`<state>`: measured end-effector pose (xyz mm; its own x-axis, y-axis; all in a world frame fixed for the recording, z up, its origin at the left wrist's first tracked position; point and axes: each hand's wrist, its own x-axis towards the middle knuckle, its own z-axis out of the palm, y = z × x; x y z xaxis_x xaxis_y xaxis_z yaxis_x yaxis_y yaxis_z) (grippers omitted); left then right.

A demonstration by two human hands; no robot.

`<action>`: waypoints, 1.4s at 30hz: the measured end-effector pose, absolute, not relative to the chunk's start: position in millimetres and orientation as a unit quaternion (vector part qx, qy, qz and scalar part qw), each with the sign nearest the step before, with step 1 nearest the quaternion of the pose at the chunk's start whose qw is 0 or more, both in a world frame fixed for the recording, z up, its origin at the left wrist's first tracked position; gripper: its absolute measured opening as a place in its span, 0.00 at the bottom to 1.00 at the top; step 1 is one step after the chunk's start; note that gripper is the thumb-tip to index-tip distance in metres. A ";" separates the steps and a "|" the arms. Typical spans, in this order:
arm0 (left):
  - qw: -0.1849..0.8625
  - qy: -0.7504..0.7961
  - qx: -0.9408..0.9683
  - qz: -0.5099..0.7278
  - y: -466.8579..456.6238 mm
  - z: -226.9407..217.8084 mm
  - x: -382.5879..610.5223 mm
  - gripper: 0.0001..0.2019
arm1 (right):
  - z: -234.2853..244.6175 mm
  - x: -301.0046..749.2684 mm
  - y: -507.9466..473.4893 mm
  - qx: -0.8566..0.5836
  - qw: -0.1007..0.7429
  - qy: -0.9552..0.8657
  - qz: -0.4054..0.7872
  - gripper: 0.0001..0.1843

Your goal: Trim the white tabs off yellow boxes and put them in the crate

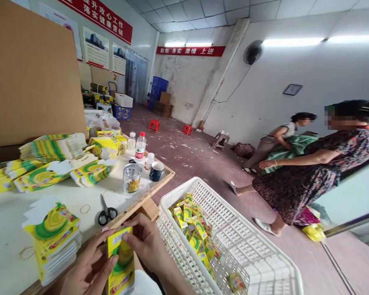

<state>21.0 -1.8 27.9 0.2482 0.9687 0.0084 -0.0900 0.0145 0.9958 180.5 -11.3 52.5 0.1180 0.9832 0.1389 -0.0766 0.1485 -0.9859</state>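
My left hand (90, 268) and my right hand (146, 241) both grip a small yellow-and-green carton (120, 262) at the bottom edge of the head view. The left thumb lies along the carton's left side. The right fingers pinch its top flap near the barcode. Just left of the hands lies a stack of flat yellow-green carton blanks (53, 241) on the white table (6, 221). Black scissors (106, 213) lie just above my hands, near the table edge.
A white plastic basket (255, 250) to my right holds several folded small cartons (193, 229). More stacks of blanks (49, 164), a glass jar (131, 178), a dark mug (156, 170) and bottles (140, 146) stand on the table. Two people (310, 164) stand at right.
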 end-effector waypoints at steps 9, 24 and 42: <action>0.311 0.471 0.683 0.464 25.0 36.0 -7.9 0.23 | 77.9 271.0 -29.8 -0.707 0.473 -0.526 0.012 0.13; 0.078 0.540 0.786 0.291 43.9 -5.7 -52.8 0.19 | 21.8 139.7 26.6 -0.542 0.498 -0.519 0.434 0.19; 0.178 0.532 0.713 0.421 48.7 -40.5 -61.7 0.31 | -3.9 105.3 65.1 -0.457 0.611 -0.352 0.543 0.32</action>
